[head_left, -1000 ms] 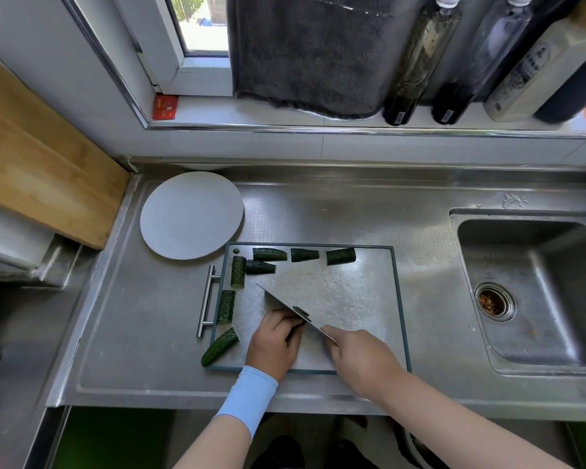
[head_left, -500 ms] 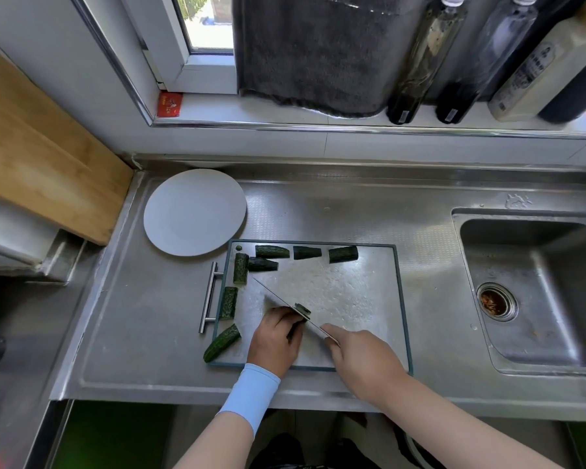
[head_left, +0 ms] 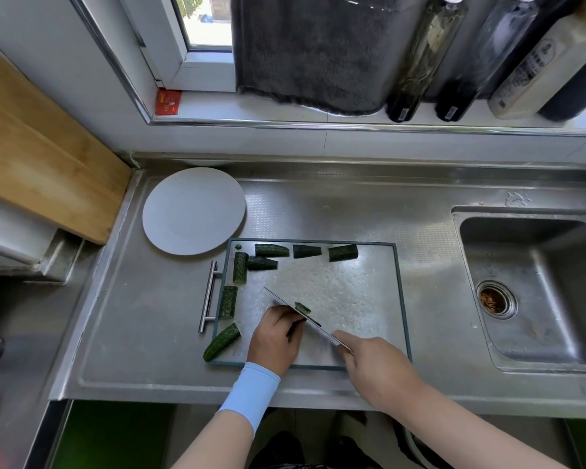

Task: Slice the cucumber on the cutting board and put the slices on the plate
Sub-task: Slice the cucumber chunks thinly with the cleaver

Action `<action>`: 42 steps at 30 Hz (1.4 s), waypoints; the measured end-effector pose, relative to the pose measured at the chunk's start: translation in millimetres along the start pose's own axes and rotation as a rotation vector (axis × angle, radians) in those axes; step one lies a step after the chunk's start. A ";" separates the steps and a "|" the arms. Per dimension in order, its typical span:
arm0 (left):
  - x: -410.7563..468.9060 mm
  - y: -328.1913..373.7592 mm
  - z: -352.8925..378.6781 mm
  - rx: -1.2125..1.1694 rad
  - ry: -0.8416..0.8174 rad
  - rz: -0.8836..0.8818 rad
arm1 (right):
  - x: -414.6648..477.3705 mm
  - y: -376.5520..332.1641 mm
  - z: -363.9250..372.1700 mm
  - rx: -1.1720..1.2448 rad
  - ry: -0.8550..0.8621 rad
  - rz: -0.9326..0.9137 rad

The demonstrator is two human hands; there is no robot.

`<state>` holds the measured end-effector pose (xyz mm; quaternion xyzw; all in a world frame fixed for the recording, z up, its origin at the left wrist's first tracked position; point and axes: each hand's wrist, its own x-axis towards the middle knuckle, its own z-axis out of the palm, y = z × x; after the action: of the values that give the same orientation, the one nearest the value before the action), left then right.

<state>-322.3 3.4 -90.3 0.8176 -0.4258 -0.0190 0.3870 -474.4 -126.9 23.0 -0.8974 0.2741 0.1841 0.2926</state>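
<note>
Left hand: my left hand (head_left: pixel 274 340), with a light blue cuff (head_left: pixel 251 397) on the wrist, lay on the near part of the board. Its fingers (head_left: pixel 285 314) were curled and held down a short dark green cucumber piece (head_left: pixel 303 308). I saw only the end of this piece, beside the blade.
Right hand: my right hand (head_left: pixel 372 363) was closed around the handle of the steel knife (head_left: pixel 325 331). The handle itself was hidden inside the hand, and one finger lay stretched toward the blade.
Knife: the blade stood nearly upright. I saw it from above as a thin line. It crossed the held piece, with the tip pointing far and to the left.
Cutting board: the rectangular steel-grey cutting board (head_left: pixel 352 299) with a dark green rim lay on the bench, and its metal bar handle (head_left: pixel 207 296) was on the left side.
Cut cucumber: six dark green cucumber chunks (head_left: pixel 271 250) lay along the far and left edges of the board. A tapered end piece (head_left: pixel 222 341) hung over the near left corner.
Plate: the round white plate (head_left: pixel 193 211) stood on the bench, just beside the far left corner of the board.
Bench: the stainless steel bench (head_left: pixel 318 204) carried the board and the plate. The steel sink (head_left: pixel 535 292) was set in it at the right, well apart from the board.
</note>
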 end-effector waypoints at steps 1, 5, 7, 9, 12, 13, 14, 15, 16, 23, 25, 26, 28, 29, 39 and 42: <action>0.0 0.4 -0.1 0.001 0.004 -0.001 | 1.8 -1.2 0.8 -0.008 -0.005 0.003; 0.0 1.3 -0.6 0.013 0.011 0.018 | 16.1 -7.9 5.0 0.027 -0.031 0.014; -0.2 1.2 -0.5 0.018 0.009 0.020 | 25.3 -12.1 8.0 0.071 -0.040 0.023; -0.3 1.3 -0.3 0.022 0.009 0.017 | 33.3 -16.9 9.9 0.075 -0.032 0.009; -0.4 1.2 -0.3 0.028 0.012 0.015 | 41.0 -22.7 10.1 0.061 -0.012 -0.007; -0.7 1.2 -0.6 0.028 0.012 0.015 | 42.0 -23.6 9.6 0.060 -0.010 -0.009; -0.8 1.3 -0.9 0.028 0.011 0.016 | 41.9 -23.8 9.1 0.059 -0.007 -0.013; -1.1 1.2 -1.0 0.029 0.010 0.015 | 41.0 -23.4 8.5 0.059 -0.004 -0.020; -1.3 1.2 -0.9 0.031 0.011 0.015 | 39.4 -22.6 8.0 0.055 0.000 -0.029; -0.1 3.6 -1.5 0.039 0.019 -0.017 | 15.4 -12.8 4.0 0.022 0.015 -0.034; -0.2 3.5 -1.4 0.035 0.013 -0.021 | 8.1 -8.8 1.9 0.011 0.014 -0.021; -0.6 3.2 -1.4 0.028 0.011 -0.024 | 4.5 -6.6 1.1 0.010 0.016 -0.016; -1.0 2.7 -1.5 0.013 0.009 -0.028 | -1.3 -2.3 -0.2 0.015 0.016 -0.011; -1.1 2.6 -1.8 0.008 0.008 -0.027 | -3.2 -1.1 -0.5 0.018 0.012 -0.009; -1.5 1.5 -1.4 -0.002 0.020 0.014 | 13.6 -7.4 6.9 0.054 -0.015 -0.001; -2.0 0.9 -0.9 0.007 0.020 0.024 | 28.3 -14.5 10.9 0.087 -0.020 0.005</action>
<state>-323.9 5.1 -89.7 0.8141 -0.4315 -0.0046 0.3887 -445.5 -121.2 7.0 -0.8812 0.2812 0.1815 0.3338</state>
